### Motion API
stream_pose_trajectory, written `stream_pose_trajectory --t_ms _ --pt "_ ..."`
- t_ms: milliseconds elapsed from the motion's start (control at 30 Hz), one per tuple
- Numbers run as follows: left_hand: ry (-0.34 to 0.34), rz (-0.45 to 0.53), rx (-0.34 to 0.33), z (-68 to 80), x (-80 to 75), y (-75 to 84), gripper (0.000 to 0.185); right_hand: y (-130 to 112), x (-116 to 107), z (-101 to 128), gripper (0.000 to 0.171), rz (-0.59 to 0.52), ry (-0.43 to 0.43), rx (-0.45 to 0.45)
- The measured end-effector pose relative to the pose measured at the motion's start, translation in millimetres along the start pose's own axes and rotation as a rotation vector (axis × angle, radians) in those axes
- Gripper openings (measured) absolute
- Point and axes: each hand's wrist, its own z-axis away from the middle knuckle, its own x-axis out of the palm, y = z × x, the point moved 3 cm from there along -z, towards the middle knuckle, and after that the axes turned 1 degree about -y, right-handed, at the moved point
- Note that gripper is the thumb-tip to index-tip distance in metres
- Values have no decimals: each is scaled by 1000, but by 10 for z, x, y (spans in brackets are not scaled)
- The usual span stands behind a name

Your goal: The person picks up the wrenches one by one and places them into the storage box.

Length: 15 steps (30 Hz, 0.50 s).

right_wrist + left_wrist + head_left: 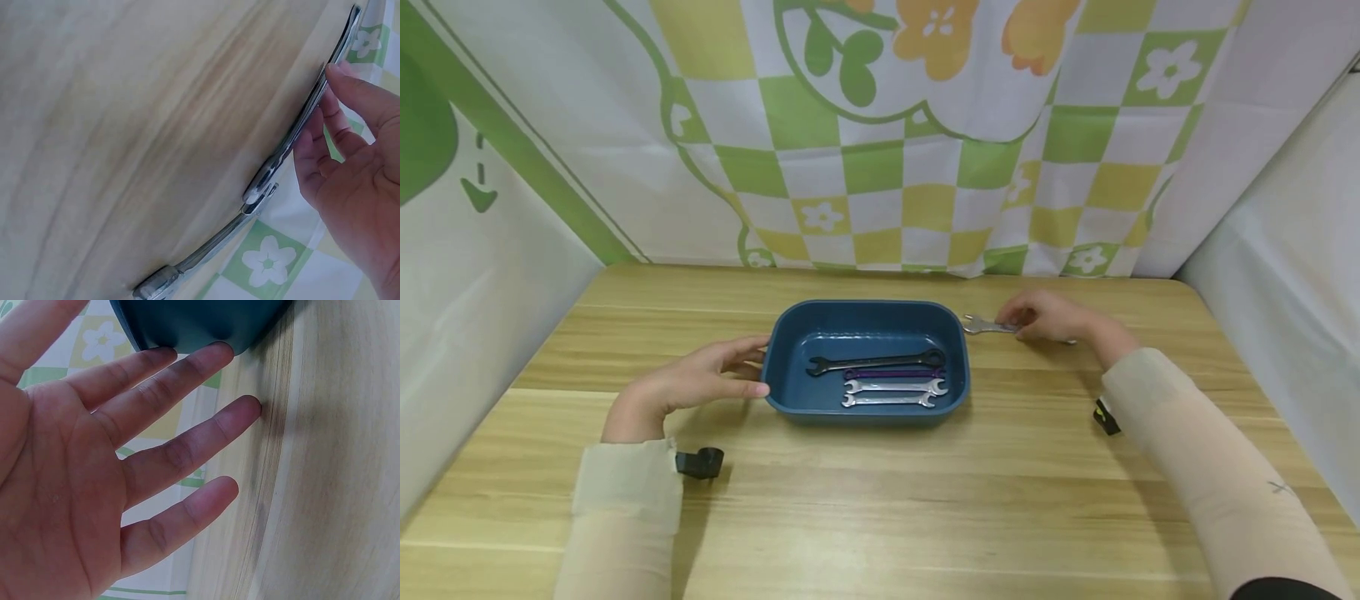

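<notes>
A blue rectangular box [868, 418] stands mid-table with several wrenches in it: a black one [880, 362], a thin purple one [895, 374] and silver ones [895, 387]. My left hand [711, 377] is at the box's left wall, thumb near the front corner; fingers [187, 453] are extended and spread in the left wrist view. Right of the box, my right hand [1048, 318] pinches a silver wrench [983, 325] between thumb and fingers, low over the table. A second silver wrench [215, 244] lies by the held wrench's lower end in the right wrist view.
The wooden table [865, 508] ends at the back against a curtain [872, 179] with green and yellow checks and flowers. White cloth walls [1285, 225] rise at both sides. A small black camera [702, 463] is strapped at my left wrist.
</notes>
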Motion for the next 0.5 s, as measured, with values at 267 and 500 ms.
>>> stream_pose_trajectory --t_ms 267,500 --pt "-3 2 0 -1 4 -12 81 16 63 -9 17 6 4 7" --pt "-4 -1 4 -4 5 -4 81 -44 65 -18 11 50 18 -1"
